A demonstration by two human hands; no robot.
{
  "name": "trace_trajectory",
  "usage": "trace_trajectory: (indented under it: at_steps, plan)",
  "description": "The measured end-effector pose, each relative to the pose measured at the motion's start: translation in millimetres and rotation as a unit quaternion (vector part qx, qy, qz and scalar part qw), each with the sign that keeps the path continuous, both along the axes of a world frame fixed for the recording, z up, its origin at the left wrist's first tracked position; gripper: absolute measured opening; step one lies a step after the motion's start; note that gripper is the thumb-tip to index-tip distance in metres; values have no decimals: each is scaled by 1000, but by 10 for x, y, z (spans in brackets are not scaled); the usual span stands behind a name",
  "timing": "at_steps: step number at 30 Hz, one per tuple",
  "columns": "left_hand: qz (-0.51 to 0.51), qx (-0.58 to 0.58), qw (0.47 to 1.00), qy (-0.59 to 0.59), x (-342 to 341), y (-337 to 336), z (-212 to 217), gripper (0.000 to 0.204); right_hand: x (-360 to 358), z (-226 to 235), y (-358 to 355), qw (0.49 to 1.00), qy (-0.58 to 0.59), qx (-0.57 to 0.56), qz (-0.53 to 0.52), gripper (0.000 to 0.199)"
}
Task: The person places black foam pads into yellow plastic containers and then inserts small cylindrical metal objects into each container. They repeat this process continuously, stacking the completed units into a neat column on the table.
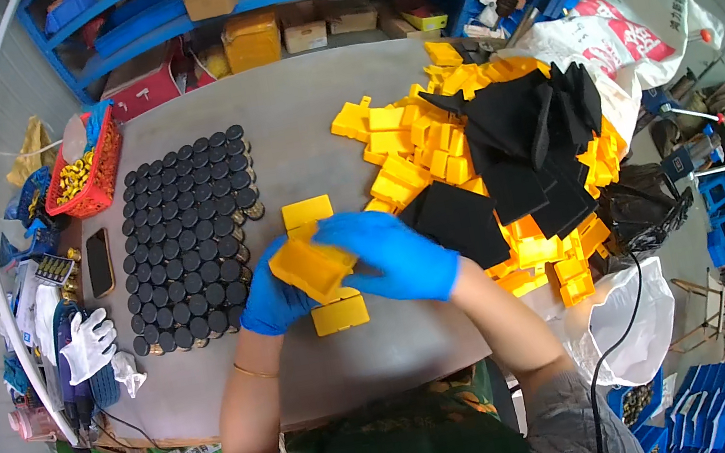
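Observation:
My left hand (271, 299), in a blue glove, grips the left side of a small open yellow plastic box (311, 272), held tilted above the table. My right hand (401, 254), also blue-gloved, closes on the box's right side, its fingers across the upper rim and its thumb lower down; the fingertips are slightly blurred. On the table below lie a yellow plastic piece (308, 212) beyond the box and another yellow piece (340, 316) on the near side. How these two join, if at all, is hidden by the box and hands.
Rows of black-capped small cylinders (188, 228) stand at left, near a phone (100, 263) and a red basket (102, 170). Yellow plastic parts (407, 175) are heaped at right, with black sheets (508, 118) on top. White gloves (90, 344) lie at the left edge.

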State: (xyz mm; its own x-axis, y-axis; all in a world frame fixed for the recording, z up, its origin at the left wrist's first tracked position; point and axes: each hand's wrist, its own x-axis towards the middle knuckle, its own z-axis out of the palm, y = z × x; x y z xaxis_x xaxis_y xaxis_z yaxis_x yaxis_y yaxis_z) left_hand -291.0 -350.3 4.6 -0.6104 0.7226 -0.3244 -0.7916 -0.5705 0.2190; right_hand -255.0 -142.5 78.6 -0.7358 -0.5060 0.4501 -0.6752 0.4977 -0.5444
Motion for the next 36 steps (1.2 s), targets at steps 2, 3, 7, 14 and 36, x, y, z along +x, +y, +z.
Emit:
trace_trajectory:
  at_steps: [2, 3, 7, 14, 36]
  plan:
    - [9, 35, 999, 10, 256, 16, 48, 52, 270, 323, 323, 992, 7, 69, -106, 67]
    - [14, 87, 996, -17, 348, 21, -13, 53, 402, 328, 489, 971, 36, 132, -194, 66]
    - [22, 143, 987, -76, 538, 244, -64, 51, 599, -202, 1002, 889, 36, 309, -336, 49]
    - [54, -99, 986, 127, 701, 241, -300, 41, 455, 35, 943, 894, 72, 251, -364, 22]
    - [231, -309, 857, 343, 1037, 476, 457, 32, 560, 139, 13, 960, -162, -179, -139, 40]
